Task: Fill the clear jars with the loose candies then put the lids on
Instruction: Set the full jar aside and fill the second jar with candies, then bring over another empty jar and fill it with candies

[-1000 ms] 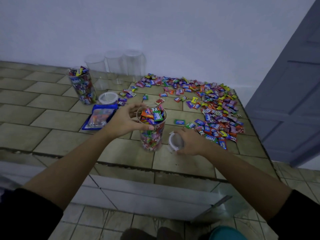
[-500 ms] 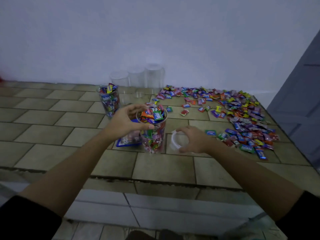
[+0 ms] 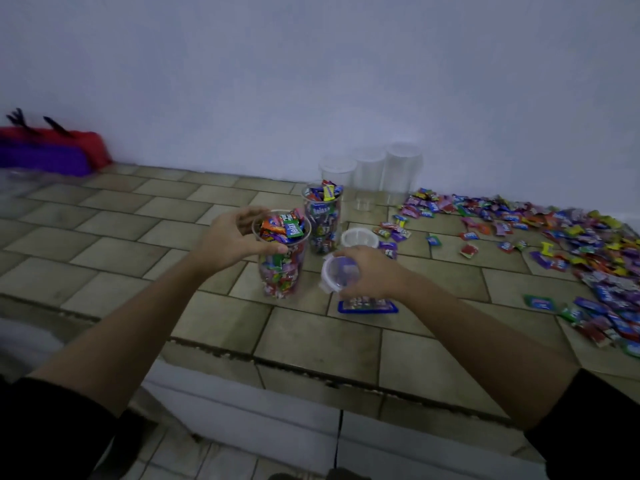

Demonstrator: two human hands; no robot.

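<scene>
Our right hand [image 3: 372, 271] now holds the lid [image 3: 337, 273], lifted off the surface [image 3: 311, 336] (our left hand [image 3: 230, 242] grips the full jar [image 3: 282, 271]), so closing looks next.

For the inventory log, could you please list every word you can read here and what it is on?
"Relax": green wrapper atop the near jar.
"Relax": blue wrapper in the far jar.
Loose candies and blue packet: print too blurred to read.
</scene>
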